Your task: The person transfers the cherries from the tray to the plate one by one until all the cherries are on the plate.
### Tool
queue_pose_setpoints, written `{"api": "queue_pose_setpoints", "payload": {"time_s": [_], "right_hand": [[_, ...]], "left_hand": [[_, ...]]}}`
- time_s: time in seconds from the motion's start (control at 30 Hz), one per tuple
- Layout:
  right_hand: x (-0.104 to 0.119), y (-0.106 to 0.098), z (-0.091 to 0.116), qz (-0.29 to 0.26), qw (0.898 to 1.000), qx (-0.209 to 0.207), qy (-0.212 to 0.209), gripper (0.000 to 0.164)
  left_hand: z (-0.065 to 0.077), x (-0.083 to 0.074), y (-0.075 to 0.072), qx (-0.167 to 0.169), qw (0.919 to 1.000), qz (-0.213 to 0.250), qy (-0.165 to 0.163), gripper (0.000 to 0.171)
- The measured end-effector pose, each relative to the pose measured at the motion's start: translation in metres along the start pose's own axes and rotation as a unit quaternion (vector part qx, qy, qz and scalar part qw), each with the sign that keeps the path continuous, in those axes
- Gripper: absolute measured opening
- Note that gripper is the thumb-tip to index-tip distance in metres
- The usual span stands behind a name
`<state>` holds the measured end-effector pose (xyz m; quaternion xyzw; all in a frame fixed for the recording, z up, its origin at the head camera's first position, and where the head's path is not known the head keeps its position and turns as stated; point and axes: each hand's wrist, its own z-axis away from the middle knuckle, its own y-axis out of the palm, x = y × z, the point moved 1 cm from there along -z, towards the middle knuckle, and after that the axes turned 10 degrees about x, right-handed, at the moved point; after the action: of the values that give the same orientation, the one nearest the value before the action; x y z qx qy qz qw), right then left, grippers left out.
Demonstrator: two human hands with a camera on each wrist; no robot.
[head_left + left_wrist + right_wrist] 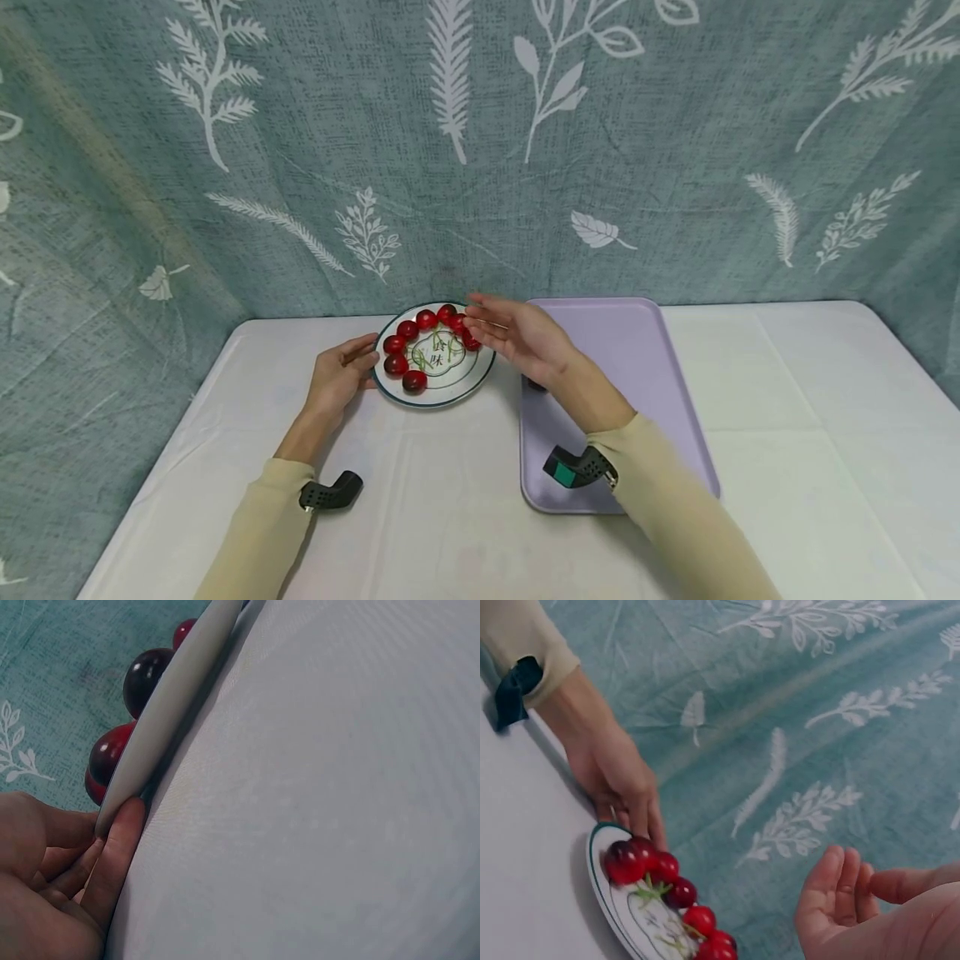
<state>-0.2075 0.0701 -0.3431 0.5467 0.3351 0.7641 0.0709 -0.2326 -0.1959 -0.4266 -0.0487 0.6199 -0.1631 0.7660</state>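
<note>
A white plate [465,385] with a dark green rim holds several glossy red cherries [415,382], set in a curve along its left and far sides. Thin green stems [420,360] lie over the printed characters at its centre. My left hand [335,379] pinches the plate's left edge; the left wrist view shows fingertips [129,814] against its underside. Over the plate's right edge is my right hand [525,337], fingers loosely extended and holding nothing. It overlaps the rightmost cherries in the head view.
A lilac tray [622,358] lies right of the plate, partly beneath my right forearm. Something small and black [536,384] shows at its left edge by the wrist. White cloth [810,433] covers the table, and a patterned teal curtain [480,225] hangs behind.
</note>
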Motion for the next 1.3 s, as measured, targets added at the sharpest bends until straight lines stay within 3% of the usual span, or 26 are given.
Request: {"api": "queue_pose_setpoints", "payload": {"time_s": [0.17,0.27,0.37,0.7,0.97,1.3], "right_hand": [[0.002,-0.008,0.006,0.058,0.998,0.008,0.006,0.040],[-0.003,-0.016,0.009,0.124,0.992,0.014,0.031,0.039],[-0.010,-0.027,0.014,0.158,0.986,0.017,0.058,0.038],[-0.023,-0.052,0.029,0.165,0.982,0.028,0.082,0.038],[-0.017,-0.078,0.048,0.167,0.983,0.034,0.072,0.040],[-0.013,-0.094,0.067,0.257,0.960,0.030,0.107,0.041]], "left_hand": [[0.000,0.000,-0.001,-0.002,1.0000,-0.001,-0.002,0.043],[0.000,0.000,0.000,-0.004,1.0000,0.003,-0.005,0.043],[-0.001,0.000,0.000,-0.004,1.0000,0.003,-0.008,0.043],[0.000,0.001,0.000,-0.006,0.9999,0.000,-0.013,0.044],[0.000,0.000,0.002,-0.006,0.9999,-0.005,-0.013,0.043],[-0.001,0.000,0.000,-0.012,0.9998,-0.003,-0.016,0.043]]}}
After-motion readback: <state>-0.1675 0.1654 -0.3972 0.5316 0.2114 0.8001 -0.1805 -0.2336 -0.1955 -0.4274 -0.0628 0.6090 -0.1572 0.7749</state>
